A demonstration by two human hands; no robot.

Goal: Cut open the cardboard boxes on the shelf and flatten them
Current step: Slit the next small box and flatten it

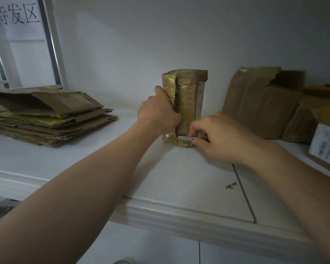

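Currently the small taped box (187,103) stands on end on the white shelf (179,178), close to the back wall. My left hand (158,113) grips its left side, fingers curled into the split front seam. My right hand (219,136) pinches a slim metal cutter (187,138), tip touching the box's lower front edge. Left of the box, well apart: stack of flattened cardboard (51,119). Right of it, near: opened brown carton (259,103).

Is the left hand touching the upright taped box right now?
Touching. The head view shows the left hand gripping the upright taped box along its left edge.
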